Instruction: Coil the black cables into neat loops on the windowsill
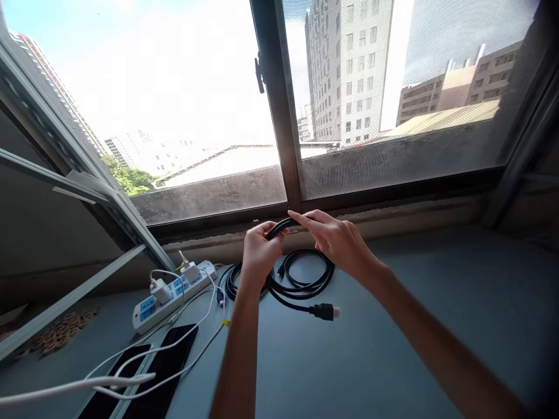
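Observation:
A coiled black HDMI cable (282, 226) arches between my two hands above the table. My left hand (261, 254) is closed around the left part of its loops, thumb on the near side. From the right, my right hand (338, 238) pinches the top of the bend with its thumb and fingers. Below my hands, a black plug (324, 312) with a pale cap points right at the end of a cable. Another black cable coil (312, 288) lies on the table between my forearms, and a further coil (233, 283) is partly hidden behind my left arm.
On the left stands a white power strip (148, 317) with white chargers plugged in. White charging cables (163, 347) run across two dark phones or tablets (168, 366). A metal frame (78, 297) slants at far left. The window (288, 145) rises behind the blue-grey table (393, 349).

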### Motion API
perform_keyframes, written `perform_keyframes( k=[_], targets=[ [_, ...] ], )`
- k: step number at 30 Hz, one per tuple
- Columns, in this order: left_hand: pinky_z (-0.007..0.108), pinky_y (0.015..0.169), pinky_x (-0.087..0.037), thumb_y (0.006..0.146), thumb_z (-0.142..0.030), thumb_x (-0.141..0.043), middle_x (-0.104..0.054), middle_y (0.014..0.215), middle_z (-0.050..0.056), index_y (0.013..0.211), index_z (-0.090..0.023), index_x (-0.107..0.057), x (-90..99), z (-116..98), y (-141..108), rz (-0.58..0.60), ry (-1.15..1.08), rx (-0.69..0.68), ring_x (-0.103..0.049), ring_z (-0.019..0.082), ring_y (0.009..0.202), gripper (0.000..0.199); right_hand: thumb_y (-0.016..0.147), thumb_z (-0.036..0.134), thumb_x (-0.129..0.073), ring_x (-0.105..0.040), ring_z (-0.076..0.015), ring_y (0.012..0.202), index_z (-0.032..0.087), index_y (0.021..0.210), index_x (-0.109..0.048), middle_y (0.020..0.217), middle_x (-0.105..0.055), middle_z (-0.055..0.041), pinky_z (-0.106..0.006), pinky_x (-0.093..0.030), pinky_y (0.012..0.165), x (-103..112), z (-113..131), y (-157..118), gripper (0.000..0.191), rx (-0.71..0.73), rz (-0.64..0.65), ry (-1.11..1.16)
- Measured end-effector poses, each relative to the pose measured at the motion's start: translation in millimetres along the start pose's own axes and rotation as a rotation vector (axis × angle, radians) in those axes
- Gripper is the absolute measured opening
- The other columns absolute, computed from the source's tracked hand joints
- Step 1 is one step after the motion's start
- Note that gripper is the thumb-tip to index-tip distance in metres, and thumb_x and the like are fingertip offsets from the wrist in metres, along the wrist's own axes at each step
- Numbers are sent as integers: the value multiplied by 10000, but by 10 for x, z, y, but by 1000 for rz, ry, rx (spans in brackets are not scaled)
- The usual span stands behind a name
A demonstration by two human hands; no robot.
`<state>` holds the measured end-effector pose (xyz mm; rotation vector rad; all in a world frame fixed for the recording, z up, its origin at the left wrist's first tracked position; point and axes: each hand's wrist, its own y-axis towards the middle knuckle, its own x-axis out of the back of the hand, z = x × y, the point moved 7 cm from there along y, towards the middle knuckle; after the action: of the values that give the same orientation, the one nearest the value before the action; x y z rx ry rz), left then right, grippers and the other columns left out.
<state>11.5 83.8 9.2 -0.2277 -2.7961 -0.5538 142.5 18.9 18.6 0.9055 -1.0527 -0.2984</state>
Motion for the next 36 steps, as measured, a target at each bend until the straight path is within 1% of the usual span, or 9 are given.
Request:
perform_keyframes(
  k=[3, 7, 10, 13, 17, 22, 28, 31, 36],
  targets=[
    [145, 322, -245, 710, -220, -570, -433, 426, -68, 823, -134, -606, -69, 11, 7, 35, -113, 34, -350, 52, 319, 146, 862, -40, -421, -517, -132, 517, 165, 1301, -525, 925, -567, -16, -187, -401, 440, 52, -130, 8, 495, -39, -119, 181],
    [163, 387, -385, 731, -233, -574, -485, 466, -60, 906, -141, -532, -114, -58, -12, 28, -228, -21, -474, 90, 378, 203, 895, 37, -411, -436, -106, 387, 148, 1262, -563, 915, -571, -32, -188, -398, 351, 175, -322, -26, 413, -145, -319, 383],
    [189, 446, -449, 763, -268, -555, -535, 510, -43, 948, -161, -500, -182, -64, -29, 42, -202, -38, -552, 121, 436, 220, 905, 104, -421, -417, -100, 357, 148, 1253, -574, 947, -575, -43, -192, -395, 310, 256, -406, -66, 382, -215, -431, 444],
    [204, 400, -444, 800, -302, -513, -559, 549, -28, 981, -184, -467, -266, 17, -45, 87, -117, 39, -566, 143, 421, 221, 906, 141, -437, -414, -96, 357, 151, 1242, -586, 946, -573, -43, -194, -403, 312, 320, -428, -87, 368, -232, -500, 437],
    [202, 255, -306, 848, -342, -422, -523, 480, -24, 954, -195, -442, -324, 123, -86, 200, 75, 132, -507, 174, 301, 183, 898, 124, -447, -425, -101, 367, 161, 1224, -602, 936, -572, -38, -202, -414, 330, 325, -417, -72, 363, -216, -467, 369],
    [202, 266, -270, 843, -298, -398, -477, 372, -24, 834, -193, -452, -261, 138, -117, 224, 258, 139, -453, 167, 257, 118, 891, 73, -422, -443, -104, 357, 123, 1222, -595, 932, -579, -52, -222, -429, 354, 250, -416, -69, 377, -207, -403, 320],
    [211, 383, -317, 821, -286, -462, -442, 456, -47, 814, -183, -520, -178, 155, -26, 94, 285, 27, -380, 109, 310, 119, 893, 144, -533, -495, -122, 371, 103, 1191, -616, 911, -593, -53, -226, -396, 341, 213, -432, -60, 312, -260, -349, 255],
    [207, 459, -350, 817, -281, -484, -464, 542, -32, 830, -181, -529, -120, 198, 30, 24, 264, 3, -417, 109, 413, 110, 917, 179, -525, -528, -116, 380, 113, 1199, -612, 997, -585, -57, -211, -378, 311, 182, -469, -54, 302, -266, -299, 374],
    [204, 484, -356, 845, -343, -455, -498, 623, -13, 875, -187, -533, -84, 192, 54, 24, 276, -30, -450, 116, 491, 176, 902, 92, -522, -579, -143, 442, 112, 1246, -570, 1031, -591, -49, -197, -446, 359, 148, -539, -64, 348, -271, -189, 409]
  ],
)
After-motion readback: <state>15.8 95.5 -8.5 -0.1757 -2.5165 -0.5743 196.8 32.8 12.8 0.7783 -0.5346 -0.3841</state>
